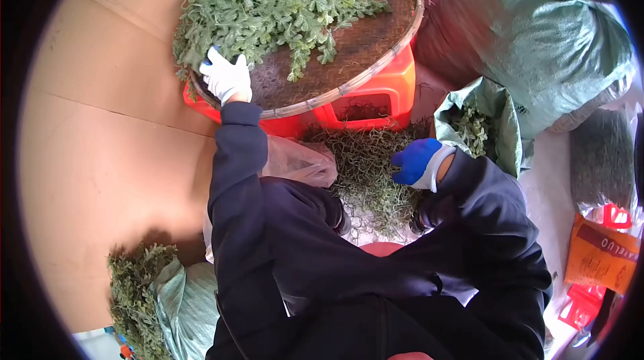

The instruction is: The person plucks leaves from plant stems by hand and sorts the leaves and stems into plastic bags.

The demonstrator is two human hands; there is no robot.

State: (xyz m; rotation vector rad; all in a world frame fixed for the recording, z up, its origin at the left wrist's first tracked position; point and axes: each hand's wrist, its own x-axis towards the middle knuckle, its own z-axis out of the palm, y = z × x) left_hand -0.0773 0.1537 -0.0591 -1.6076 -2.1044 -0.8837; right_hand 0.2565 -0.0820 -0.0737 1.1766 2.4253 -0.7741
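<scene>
My left hand (227, 77), in a white glove with blue on its fingertips, reaches to the near left edge of a heap of green leafy sprigs (268, 11). Its thumb and forefinger are apart, and the fingertips touch or nearly touch the leaves. The heap lies on a round woven tray (365, 51) with a pale rim. Over a pile of thin, tangled stems (362, 159) on the floor is my right hand (419, 162), its glove's blue palm side showing. The right fingers are curled; whatever may be inside them is hidden.
Red plastic stools (396, 85) support the tray. An open green sack (513, 125) of sprigs stands right, before a large full sack (530, 31). Clear plastic (302, 162) lies near my knees. Another sack (191, 306) spills greenery lower left. An orange bag (597, 252) lies far right.
</scene>
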